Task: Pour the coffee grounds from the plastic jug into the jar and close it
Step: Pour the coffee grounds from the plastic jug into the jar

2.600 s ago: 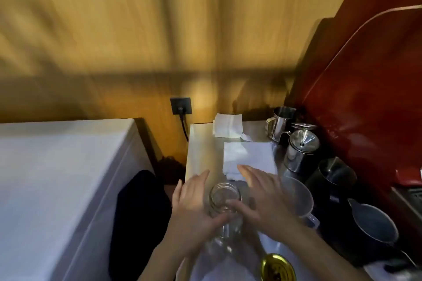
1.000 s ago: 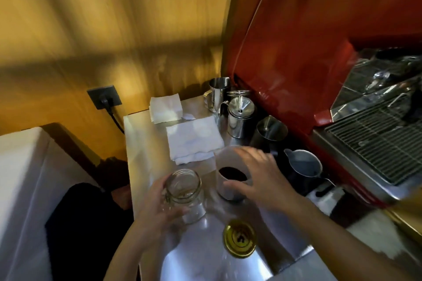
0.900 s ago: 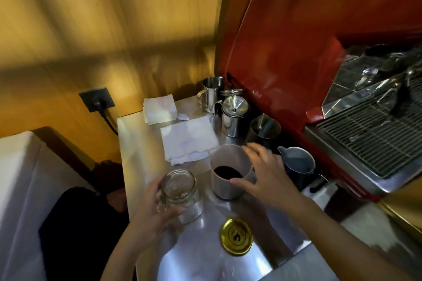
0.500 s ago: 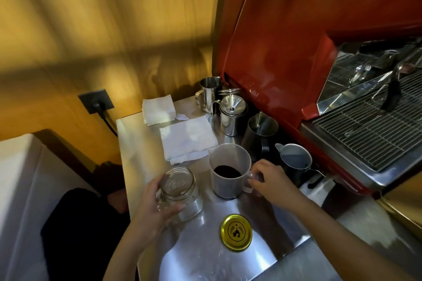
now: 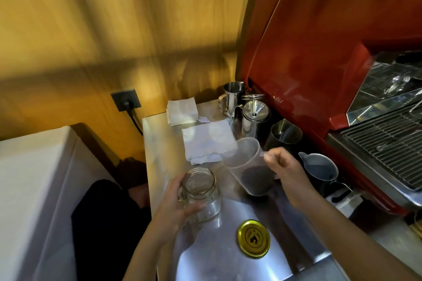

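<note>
An open glass jar (image 5: 202, 194) stands on the steel counter (image 5: 159, 139), with my left hand (image 5: 175, 207) wrapped around its left side. My right hand (image 5: 285, 171) grips the handle of the translucent plastic jug (image 5: 249, 166), which is lifted and tilted left toward the jar. Dark coffee grounds (image 5: 255, 180) lie in the jug's lower part. The jar's gold lid (image 5: 253, 238) lies flat on the counter in front, to the right of the jar.
Folded white cloths (image 5: 207, 141) lie behind the jug. Several steel pitchers (image 5: 255, 118) and a grey pitcher (image 5: 319, 170) line the right side against the red espresso machine (image 5: 319, 52) with its drip grate (image 5: 388, 148). A white appliance (image 5: 29, 189) stands left.
My right hand closed on the jug's handle, lifted the jug off the counter and tipped it toward the jar. My left hand kept its hold on the jar.
</note>
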`<state>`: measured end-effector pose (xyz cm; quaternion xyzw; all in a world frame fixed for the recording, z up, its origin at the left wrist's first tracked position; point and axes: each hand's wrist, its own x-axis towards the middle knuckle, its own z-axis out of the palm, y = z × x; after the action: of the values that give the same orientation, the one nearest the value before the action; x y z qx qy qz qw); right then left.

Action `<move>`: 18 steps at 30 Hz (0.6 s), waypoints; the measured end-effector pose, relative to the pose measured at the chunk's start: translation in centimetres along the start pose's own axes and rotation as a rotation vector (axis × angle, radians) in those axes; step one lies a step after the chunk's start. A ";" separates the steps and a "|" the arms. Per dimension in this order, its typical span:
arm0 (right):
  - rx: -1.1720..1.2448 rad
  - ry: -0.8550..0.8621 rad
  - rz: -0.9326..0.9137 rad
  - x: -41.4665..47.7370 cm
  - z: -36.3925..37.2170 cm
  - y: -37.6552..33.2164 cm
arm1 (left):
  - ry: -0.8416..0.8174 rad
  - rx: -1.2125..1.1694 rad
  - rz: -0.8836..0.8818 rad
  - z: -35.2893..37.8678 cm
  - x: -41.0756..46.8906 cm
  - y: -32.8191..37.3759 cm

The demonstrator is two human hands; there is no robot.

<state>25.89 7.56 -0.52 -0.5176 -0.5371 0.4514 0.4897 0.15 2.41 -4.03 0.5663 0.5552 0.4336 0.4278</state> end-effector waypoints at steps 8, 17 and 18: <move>0.117 0.044 -0.080 1.6 0.6 -1.3 | 0.018 0.018 -0.036 0.2 -0.3 -0.7; 0.023 -0.130 -0.245 3.6 1.0 -5.0 | 0.066 0.087 -0.006 1.2 -0.2 -0.6; -0.016 -0.164 -0.257 3.9 1.0 -5.5 | 0.068 0.090 -0.009 1.2 -0.2 -0.7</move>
<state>24.31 11.16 5.02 -0.4098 -0.6406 0.4218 0.4938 1.12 2.17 -4.97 0.5675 0.5908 0.4254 0.3847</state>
